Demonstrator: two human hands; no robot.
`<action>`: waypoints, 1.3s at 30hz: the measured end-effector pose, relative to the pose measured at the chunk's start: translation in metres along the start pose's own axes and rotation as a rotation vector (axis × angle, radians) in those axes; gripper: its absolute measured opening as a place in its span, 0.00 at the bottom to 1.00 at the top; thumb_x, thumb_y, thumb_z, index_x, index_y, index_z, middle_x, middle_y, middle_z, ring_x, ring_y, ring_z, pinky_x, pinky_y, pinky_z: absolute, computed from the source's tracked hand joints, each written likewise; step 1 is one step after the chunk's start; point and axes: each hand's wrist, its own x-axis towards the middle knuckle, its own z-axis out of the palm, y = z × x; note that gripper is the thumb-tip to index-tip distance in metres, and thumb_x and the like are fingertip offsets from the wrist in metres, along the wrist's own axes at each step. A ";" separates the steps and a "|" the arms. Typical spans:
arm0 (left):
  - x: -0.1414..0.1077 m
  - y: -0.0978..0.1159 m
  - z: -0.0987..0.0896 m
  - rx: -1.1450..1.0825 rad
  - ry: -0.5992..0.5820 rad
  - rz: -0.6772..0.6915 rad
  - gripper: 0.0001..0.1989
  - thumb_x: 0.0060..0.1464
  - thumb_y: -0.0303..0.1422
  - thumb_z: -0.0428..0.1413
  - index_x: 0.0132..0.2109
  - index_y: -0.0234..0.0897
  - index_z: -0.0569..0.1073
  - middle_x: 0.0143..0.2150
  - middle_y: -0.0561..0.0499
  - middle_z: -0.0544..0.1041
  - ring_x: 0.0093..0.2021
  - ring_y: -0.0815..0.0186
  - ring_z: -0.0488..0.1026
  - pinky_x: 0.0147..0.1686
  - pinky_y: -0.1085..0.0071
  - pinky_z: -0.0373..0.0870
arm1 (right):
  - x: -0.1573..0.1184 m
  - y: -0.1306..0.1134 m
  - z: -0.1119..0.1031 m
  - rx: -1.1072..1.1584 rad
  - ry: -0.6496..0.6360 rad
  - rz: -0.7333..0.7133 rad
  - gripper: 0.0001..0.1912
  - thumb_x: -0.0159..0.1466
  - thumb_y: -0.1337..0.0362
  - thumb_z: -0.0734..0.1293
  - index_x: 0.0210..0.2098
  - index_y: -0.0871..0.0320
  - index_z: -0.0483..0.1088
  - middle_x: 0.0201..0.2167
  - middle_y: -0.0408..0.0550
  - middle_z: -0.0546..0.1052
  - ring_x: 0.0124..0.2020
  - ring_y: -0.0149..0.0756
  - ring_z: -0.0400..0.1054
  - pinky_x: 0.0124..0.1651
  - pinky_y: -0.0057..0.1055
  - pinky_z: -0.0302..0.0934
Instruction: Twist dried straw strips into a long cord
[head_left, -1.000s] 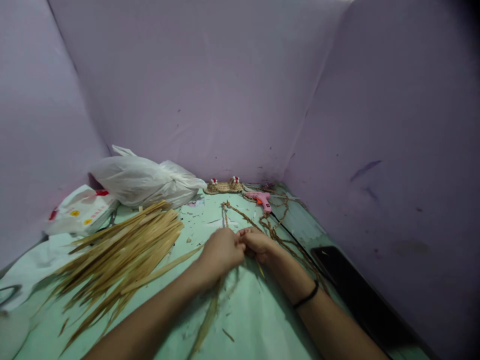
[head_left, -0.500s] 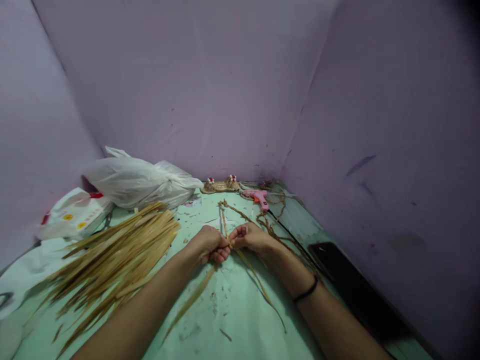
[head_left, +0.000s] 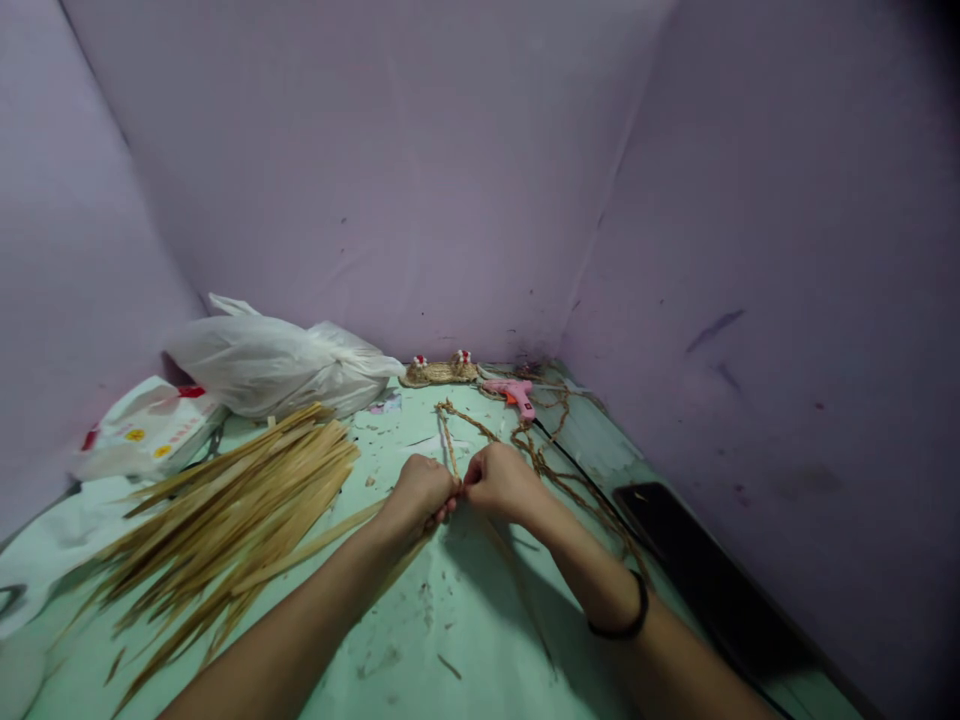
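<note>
A thin braided cord (head_left: 448, 440) runs down from its far end on the pale green table (head_left: 390, 660) to my fingers. My left hand (head_left: 426, 490) is closed on the cord's near end, with dry strips trailing under the wrist. Close against it on the right, my right hand (head_left: 499, 482) pinches at the same end, and a blurred loose strip (head_left: 521, 585) hangs below it. Left of my hands lies a spread bundle of dry flat strips (head_left: 247, 510). The exact fingertip contact is partly hidden.
A white plastic bag (head_left: 277, 360) and a white packet (head_left: 150, 430) sit at the back left. By the wall are a woven piece (head_left: 440, 373) with red-and-white decorations and a pink glue gun (head_left: 517, 393). Twisted rope (head_left: 551, 465) and a black phone-like slab (head_left: 705, 570) lie right.
My right hand has turned over, knuckles up, and its wrist has shifted. The loose strip under it has swung slightly left. Another strip now shows left of my left wrist.
</note>
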 end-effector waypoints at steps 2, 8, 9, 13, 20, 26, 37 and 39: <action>0.002 -0.001 -0.003 -0.006 -0.002 -0.003 0.09 0.36 0.26 0.46 0.13 0.34 0.59 0.05 0.56 0.53 0.07 0.75 0.48 0.11 0.77 0.43 | -0.004 -0.007 0.001 -0.054 0.021 -0.021 0.10 0.45 0.62 0.66 0.23 0.60 0.76 0.20 0.52 0.75 0.22 0.33 0.65 0.22 0.26 0.47; 0.020 -0.009 -0.023 0.117 -0.166 0.137 0.07 0.34 0.29 0.49 0.14 0.33 0.62 0.07 0.55 0.57 0.08 0.75 0.51 0.10 0.77 0.43 | -0.018 -0.031 0.005 -0.228 0.033 -0.066 0.12 0.49 0.65 0.63 0.28 0.62 0.76 0.27 0.58 0.76 0.26 0.38 0.68 0.24 0.27 0.50; 0.023 -0.011 -0.026 0.125 -0.180 0.149 0.07 0.33 0.29 0.50 0.14 0.33 0.62 0.07 0.56 0.57 0.08 0.76 0.51 0.11 0.77 0.43 | -0.021 -0.034 0.004 -0.239 0.021 -0.079 0.12 0.49 0.66 0.63 0.29 0.62 0.76 0.28 0.58 0.76 0.27 0.39 0.69 0.25 0.27 0.51; 0.030 -0.015 -0.030 0.075 -0.248 0.164 0.07 0.32 0.31 0.52 0.15 0.33 0.62 0.08 0.57 0.57 0.09 0.78 0.49 0.11 0.78 0.42 | -0.025 -0.034 -0.007 -0.182 -0.082 -0.154 0.11 0.47 0.69 0.62 0.27 0.61 0.75 0.25 0.53 0.76 0.26 0.36 0.68 0.25 0.26 0.51; 0.030 -0.012 -0.033 -0.072 -0.348 0.229 0.07 0.31 0.32 0.54 0.20 0.32 0.66 0.13 0.56 0.62 0.10 0.78 0.51 0.11 0.79 0.39 | 0.001 0.000 -0.013 0.483 -0.072 0.143 0.06 0.49 0.71 0.62 0.27 0.63 0.69 0.19 0.45 0.70 0.21 0.28 0.62 0.25 0.23 0.54; 0.034 -0.017 -0.033 -0.046 -0.362 0.255 0.05 0.31 0.31 0.52 0.20 0.33 0.65 0.11 0.58 0.60 0.10 0.79 0.49 0.11 0.79 0.38 | 0.004 -0.009 0.007 1.040 -0.444 0.283 0.05 0.53 0.74 0.59 0.22 0.61 0.61 0.12 0.37 0.60 0.13 0.22 0.53 0.18 0.20 0.49; 0.022 -0.006 -0.036 0.167 -0.318 0.305 0.04 0.32 0.26 0.49 0.15 0.32 0.64 0.10 0.55 0.60 0.11 0.77 0.50 0.13 0.77 0.44 | 0.007 -0.002 0.023 0.858 -0.105 0.284 0.05 0.45 0.74 0.63 0.15 0.62 0.63 0.07 0.34 0.57 0.11 0.20 0.45 0.16 0.22 0.38; 0.017 -0.005 -0.037 0.234 -0.294 0.309 0.05 0.32 0.25 0.48 0.14 0.31 0.65 0.09 0.55 0.59 0.11 0.77 0.51 0.14 0.77 0.45 | 0.006 0.000 0.030 0.901 -0.051 0.265 0.04 0.43 0.74 0.64 0.15 0.62 0.64 0.08 0.35 0.60 0.12 0.20 0.47 0.17 0.21 0.39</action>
